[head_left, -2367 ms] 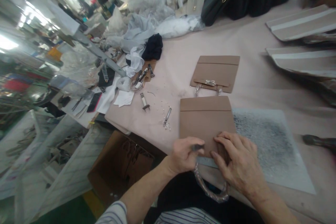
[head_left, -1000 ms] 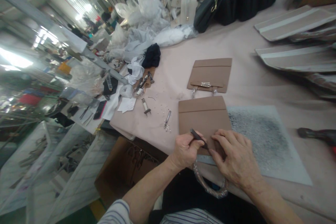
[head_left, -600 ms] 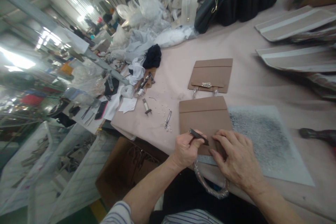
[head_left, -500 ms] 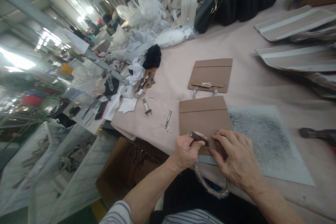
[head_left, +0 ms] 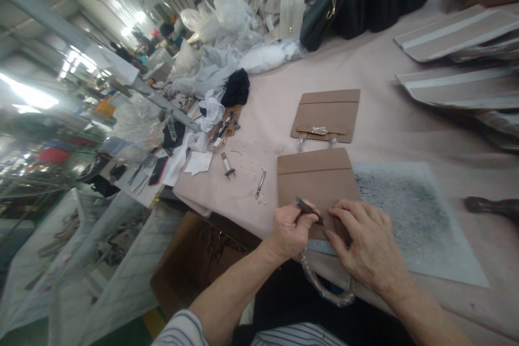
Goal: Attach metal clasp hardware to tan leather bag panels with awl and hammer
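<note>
A dark metal punch-like rod (head_left: 308, 210) is gripped in my left hand (head_left: 290, 230), its lower end against a brown leather bag panel (head_left: 316, 175). Thumb and bent fingers of my right hand (head_left: 367, 238) close around a darker strip near the panel's lower edge. What lies under those fingers is partly hidden. A plastic-wrapped handle (head_left: 328, 294) hangs from the panel over the table's near edge. Just beyond lies a second brown panel (head_left: 324, 113) with a silvery metal fitting (head_left: 319, 131) on its strip.
Under the panel's right side is a worn grey board (head_left: 421, 216). A dark-handled tool (head_left: 488, 206) lies at right. Leftward are a thin metal rod (head_left: 260, 184), a small metal tool (head_left: 227, 166) and scattered bits. Stacked panels (head_left: 458, 86) and black bags (head_left: 365, 8) stand farther back.
The top of the metal rod has shifted slightly right and up as my left hand tilts it. My right hand stays on the panel.
</note>
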Demonstrator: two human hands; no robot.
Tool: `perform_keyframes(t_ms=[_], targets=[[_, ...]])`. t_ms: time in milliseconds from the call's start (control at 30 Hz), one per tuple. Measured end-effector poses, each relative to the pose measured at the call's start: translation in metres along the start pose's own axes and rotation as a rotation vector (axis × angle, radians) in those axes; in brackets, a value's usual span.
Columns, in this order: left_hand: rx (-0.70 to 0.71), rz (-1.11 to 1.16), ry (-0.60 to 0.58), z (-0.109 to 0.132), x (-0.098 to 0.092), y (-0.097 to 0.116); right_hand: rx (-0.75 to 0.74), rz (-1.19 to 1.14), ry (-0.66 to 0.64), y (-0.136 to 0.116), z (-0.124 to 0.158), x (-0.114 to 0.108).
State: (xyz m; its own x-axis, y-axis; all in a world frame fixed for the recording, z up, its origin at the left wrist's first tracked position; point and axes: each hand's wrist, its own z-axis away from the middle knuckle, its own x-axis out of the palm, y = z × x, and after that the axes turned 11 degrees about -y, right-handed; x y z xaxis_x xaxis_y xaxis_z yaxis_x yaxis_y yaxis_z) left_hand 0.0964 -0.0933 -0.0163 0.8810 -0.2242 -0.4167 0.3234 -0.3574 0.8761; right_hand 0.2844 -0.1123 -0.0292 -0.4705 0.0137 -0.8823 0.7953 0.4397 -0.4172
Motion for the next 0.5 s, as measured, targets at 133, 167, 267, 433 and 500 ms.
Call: perform_keyframes(t_ms=[133, 167, 267, 433, 500], targets=[[0.000, 0.010, -0.010, -0.0022, 0.0009, 0.0013, -0.009, 0.008, -0.006, 0.0009, -0.0003, 0.0016], [0.002, 0.001, 0.005, -0.0021, 0.0017, 0.0013, -0.013, 0.009, -0.005, 0.0009, -0.0005, 0.0017], [0.008, -0.032, 0.057, -0.0004, 0.0043, 0.0010, -0.018, 0.004, 0.005, 0.0005, -0.0010, 0.0011], [0.076, -0.097, 0.008, 0.0009, 0.0046, 0.0014, -0.014, 0.004, 0.015, 0.0008, -0.0003, 0.0000], [0.086, -0.118, -0.019, -0.0006, 0.0040, 0.0022, -0.018, 0.011, 0.016, 0.0009, 0.0002, -0.0001]])
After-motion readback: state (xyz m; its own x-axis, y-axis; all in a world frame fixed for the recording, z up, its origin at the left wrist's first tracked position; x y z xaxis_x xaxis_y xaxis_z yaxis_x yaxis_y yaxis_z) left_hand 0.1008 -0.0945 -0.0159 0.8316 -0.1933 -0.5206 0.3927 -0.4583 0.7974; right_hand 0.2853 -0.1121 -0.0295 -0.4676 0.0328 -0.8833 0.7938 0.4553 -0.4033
